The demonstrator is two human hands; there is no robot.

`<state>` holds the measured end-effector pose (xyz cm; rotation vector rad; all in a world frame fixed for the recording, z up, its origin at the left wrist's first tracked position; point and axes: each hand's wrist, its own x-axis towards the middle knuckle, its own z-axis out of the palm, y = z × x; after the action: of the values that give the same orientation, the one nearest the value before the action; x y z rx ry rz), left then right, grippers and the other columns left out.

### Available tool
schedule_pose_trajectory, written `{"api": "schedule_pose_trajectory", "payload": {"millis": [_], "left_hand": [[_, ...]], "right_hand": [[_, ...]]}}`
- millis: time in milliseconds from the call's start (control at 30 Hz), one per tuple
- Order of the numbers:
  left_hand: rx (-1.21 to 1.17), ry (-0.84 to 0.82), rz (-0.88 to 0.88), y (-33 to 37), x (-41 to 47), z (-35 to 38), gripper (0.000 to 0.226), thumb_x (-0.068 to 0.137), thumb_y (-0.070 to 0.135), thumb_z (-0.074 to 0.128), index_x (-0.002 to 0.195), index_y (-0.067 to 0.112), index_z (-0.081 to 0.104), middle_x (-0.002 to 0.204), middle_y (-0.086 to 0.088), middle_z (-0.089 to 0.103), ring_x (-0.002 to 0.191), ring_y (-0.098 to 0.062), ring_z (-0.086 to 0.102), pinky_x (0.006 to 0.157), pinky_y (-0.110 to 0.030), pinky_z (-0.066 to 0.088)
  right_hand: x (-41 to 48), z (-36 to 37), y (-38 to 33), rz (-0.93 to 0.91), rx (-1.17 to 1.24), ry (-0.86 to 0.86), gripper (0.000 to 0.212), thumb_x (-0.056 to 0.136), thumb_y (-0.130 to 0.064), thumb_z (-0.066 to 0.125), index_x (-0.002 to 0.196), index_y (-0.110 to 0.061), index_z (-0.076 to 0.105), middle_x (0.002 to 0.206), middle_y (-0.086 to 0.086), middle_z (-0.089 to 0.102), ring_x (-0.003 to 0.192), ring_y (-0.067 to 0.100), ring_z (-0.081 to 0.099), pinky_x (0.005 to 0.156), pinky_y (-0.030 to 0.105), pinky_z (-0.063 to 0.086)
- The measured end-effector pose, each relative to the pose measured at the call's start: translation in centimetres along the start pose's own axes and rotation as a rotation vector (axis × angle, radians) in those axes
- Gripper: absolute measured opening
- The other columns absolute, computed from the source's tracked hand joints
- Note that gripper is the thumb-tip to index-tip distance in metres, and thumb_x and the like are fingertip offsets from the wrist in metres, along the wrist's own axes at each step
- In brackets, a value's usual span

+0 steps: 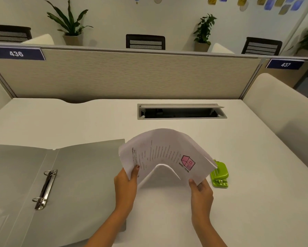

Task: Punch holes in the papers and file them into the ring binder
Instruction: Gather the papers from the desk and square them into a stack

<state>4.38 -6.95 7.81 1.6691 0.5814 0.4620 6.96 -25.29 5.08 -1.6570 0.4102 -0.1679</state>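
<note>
Arching upward, the printed papers (164, 150) are pinched by left hand (126, 182) and right hand (201, 191).

A: From where is the scene viewed?
B: One head-worn wide-angle view is given, aimed forward and down over the desk (256, 202), close above it.
A: What is taken in?
B: The partition (131, 75) is seen at twelve o'clock, the binder (60, 184) at nine. No second view is provided.

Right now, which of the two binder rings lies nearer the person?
The lower ring, at the metal spine's near end; the other ring sits farther up the open binder.
</note>
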Motion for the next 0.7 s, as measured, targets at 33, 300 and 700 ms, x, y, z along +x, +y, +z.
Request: {"api": "schedule_pose_trajectory", "payload": {"millis": [33,300,700], "left_hand": [[0.023,0.017,0.012,0.5,0.3,-0.3,0.016,0.092,0.013,0.058,0.084,0.027,0.059,0.076,0.013,0.061,0.071,-0.006,0.060,0.067,-0.032,0.052],[0.311,-0.116,0.327,6.8,3.3,-3.3,0.011,0.092,0.002,0.053,0.086,0.001,0.064,0.077,-0.015,0.066,0.065,-0.031,0.060,0.051,-0.018,0.045],[0.782,-0.221,0.835,14.4,4.7,-6.6,0.029,0.086,0.021,0.049,0.107,0.018,0.069,0.088,-0.007,0.075,0.061,-0.026,0.060,0.048,-0.021,0.042]], "right_hand": [[0.1,-0.2,-0.3,-0.013,0.003,0.017,0.030,0.089,-0.009,0.061,0.116,-0.022,0.057,0.104,-0.004,0.066,0.098,0.019,0.062,0.085,0.030,0.044],[1.0,-1.0,-4.4,-0.316,-0.113,0.200,0.070,0.082,0.001,0.067,0.140,-0.013,0.030,0.142,0.005,0.041,0.127,0.019,0.043,0.105,0.035,0.038],[2.0,-0.4,-8.5,-0.640,-0.268,0.129,0.074,0.078,-0.012,0.074,0.140,-0.013,0.034,0.147,0.004,0.038,0.137,0.021,0.034,0.110,0.045,0.037]]}}
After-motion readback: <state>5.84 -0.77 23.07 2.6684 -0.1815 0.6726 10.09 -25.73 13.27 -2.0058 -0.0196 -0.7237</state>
